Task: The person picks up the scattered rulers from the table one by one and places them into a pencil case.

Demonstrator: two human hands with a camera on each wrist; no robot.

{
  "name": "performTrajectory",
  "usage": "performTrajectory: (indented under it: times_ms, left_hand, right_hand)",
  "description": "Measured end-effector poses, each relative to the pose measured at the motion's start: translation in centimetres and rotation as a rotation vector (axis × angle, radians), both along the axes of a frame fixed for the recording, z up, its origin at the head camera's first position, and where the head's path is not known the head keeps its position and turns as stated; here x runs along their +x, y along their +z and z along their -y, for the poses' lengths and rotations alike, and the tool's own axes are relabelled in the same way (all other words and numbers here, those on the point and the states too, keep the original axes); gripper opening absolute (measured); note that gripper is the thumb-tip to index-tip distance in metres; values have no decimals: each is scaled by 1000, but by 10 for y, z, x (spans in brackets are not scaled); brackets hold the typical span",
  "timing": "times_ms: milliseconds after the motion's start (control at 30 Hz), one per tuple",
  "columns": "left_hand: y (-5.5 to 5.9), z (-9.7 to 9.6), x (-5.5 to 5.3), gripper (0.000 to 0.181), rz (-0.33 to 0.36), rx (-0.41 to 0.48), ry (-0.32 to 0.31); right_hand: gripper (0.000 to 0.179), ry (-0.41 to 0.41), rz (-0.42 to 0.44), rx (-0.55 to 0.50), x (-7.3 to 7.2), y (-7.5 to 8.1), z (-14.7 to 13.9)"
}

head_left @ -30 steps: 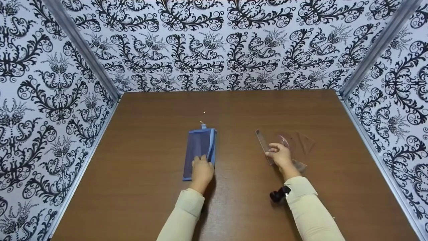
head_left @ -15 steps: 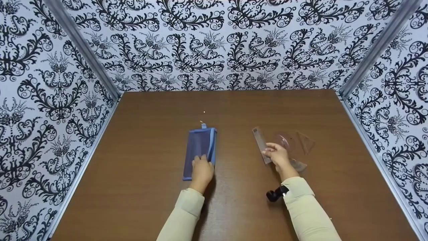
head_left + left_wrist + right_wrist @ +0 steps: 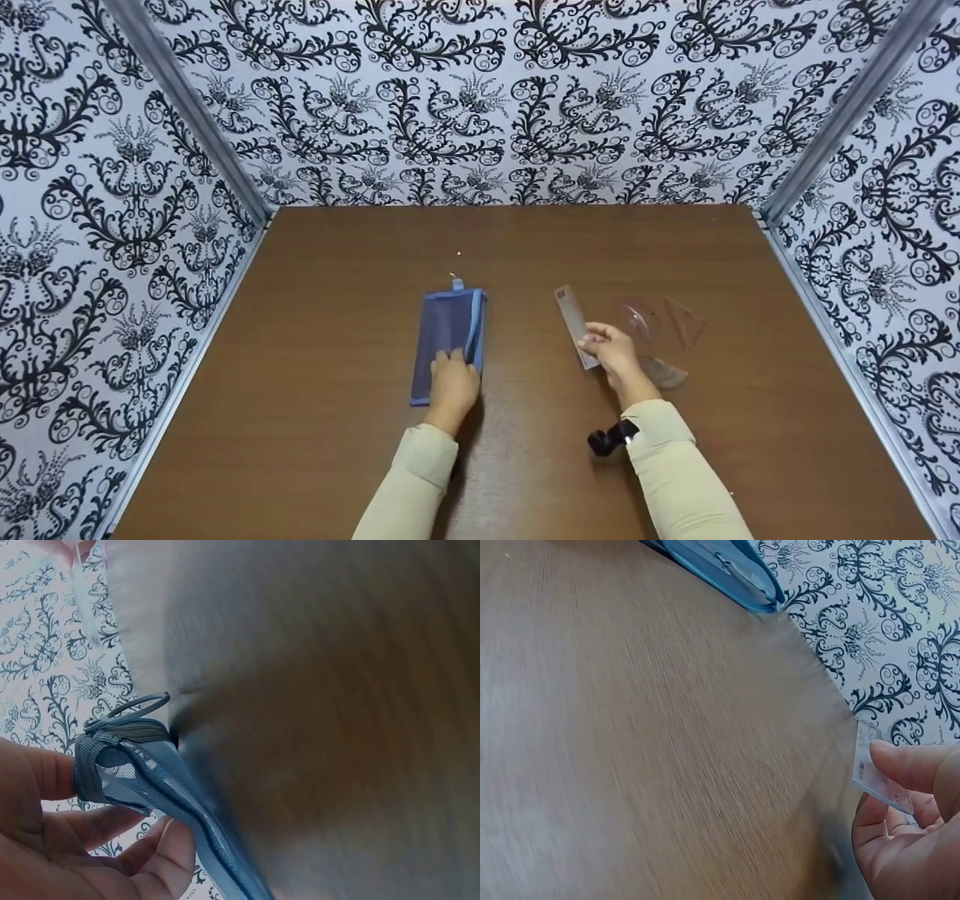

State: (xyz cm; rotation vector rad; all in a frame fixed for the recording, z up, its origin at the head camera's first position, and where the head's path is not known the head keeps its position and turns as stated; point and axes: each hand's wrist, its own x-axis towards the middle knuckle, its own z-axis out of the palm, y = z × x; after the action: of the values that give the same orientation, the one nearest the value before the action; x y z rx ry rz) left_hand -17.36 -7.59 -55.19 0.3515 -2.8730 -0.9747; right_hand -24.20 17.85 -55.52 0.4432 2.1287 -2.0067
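Note:
A blue mesh zip pouch (image 3: 448, 319) lies left of centre on the table, its right side gaping along the zipper. My left hand (image 3: 454, 382) grips the pouch's near right edge. In the left wrist view the thumb and fingers hold the opening (image 3: 124, 772) apart from the table. Right of the pouch, my right hand (image 3: 613, 354) pinches a clear ruler (image 3: 571, 316) between thumb and fingers. The right wrist view shows the ruler's short end (image 3: 877, 776) tilted in the pinch, above the table.
Right of the ruler lie a clear set square (image 3: 684, 322), a clear protractor (image 3: 666, 373) and a rounded pinkish clear piece (image 3: 637, 319). A black wrist camera (image 3: 609, 439) sticks out from the right cuff. Patterned walls (image 3: 480, 105) enclose the wooden table (image 3: 315, 315).
My right hand has carried the ruler left, away from the other clear pieces and toward the pouch. The ruler now shows more of its flat face. My left hand and the pouch stay put.

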Motion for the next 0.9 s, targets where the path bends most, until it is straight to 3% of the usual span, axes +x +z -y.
performTrajectory:
  times_ms: [267,567,900]
  left_hand:
    - [-1,0,-1,35,-27,3,6]
    - [-1,-1,-2,37,21,26,29]
    - [0,0,-1,35,-10,26,24]
  right_hand:
    - [44,-15,-9,-23,3,-1,9]
    - [42,3,-24,-35,6,-3,23]
    - [41,18,-29,-31,9,-5,35]
